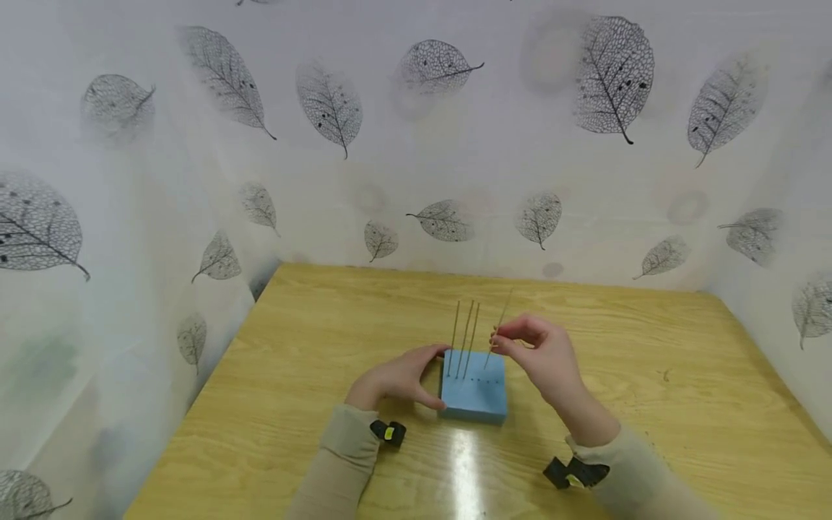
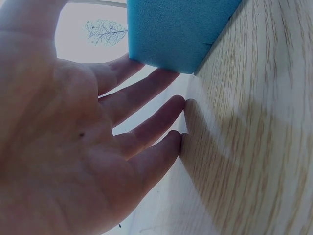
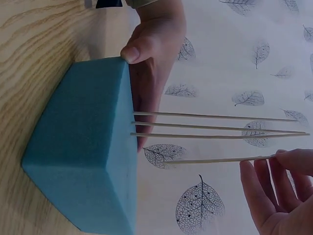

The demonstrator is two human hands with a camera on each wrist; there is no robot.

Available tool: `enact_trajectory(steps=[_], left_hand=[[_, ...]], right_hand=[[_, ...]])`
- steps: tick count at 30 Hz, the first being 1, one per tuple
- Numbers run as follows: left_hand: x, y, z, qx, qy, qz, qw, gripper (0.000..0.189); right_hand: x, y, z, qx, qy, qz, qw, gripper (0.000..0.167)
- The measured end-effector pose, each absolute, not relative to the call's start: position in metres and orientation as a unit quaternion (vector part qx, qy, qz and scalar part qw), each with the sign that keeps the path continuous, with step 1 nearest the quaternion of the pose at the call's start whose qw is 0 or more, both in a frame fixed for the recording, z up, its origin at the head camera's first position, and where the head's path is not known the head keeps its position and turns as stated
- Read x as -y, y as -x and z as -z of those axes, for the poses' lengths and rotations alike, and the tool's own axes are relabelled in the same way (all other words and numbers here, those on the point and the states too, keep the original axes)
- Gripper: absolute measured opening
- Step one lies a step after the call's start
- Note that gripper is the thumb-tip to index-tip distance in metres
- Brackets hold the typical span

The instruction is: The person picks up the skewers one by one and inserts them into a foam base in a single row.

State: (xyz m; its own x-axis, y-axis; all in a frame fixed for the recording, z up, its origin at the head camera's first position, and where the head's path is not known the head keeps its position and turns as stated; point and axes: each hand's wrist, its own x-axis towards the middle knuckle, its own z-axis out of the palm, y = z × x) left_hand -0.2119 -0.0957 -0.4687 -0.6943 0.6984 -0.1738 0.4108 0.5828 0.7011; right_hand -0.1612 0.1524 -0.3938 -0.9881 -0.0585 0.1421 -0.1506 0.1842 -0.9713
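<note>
A light-blue foam block point(image 1: 473, 399) sits on the table. Three thin wooden skewers point(image 1: 464, 339) stand upright in it towards its left side, and a row of small dark holes point(image 1: 487, 381) runs rightward from them. My left hand point(image 1: 401, 377) holds the block at its left side, thumb at the near corner and fingers at the far one. Between thumb and fingertips, my right hand point(image 1: 538, 354) pinches another skewer point(image 3: 210, 160), slightly tilted. Its lower end is a short gap away from the block's top in the right wrist view.
The wood-grain table point(image 1: 312, 325) extends around the block on all sides. Behind it and at both sides hangs a pale sheet point(image 1: 494, 166) printed with dark leaf skeletons. Black straps with small devices point(image 1: 390, 432) are on both wrists.
</note>
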Motion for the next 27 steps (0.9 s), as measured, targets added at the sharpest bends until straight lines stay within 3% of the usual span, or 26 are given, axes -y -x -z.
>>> enact_trajectory(steps=[27], left_hand=[[0.095,0.215,0.47,-0.862,-0.325,-0.324,0.215,0.103]], right_hand=[[-0.139,0.168,0.42,0.765,-0.058,-0.642,-0.01,0.015]])
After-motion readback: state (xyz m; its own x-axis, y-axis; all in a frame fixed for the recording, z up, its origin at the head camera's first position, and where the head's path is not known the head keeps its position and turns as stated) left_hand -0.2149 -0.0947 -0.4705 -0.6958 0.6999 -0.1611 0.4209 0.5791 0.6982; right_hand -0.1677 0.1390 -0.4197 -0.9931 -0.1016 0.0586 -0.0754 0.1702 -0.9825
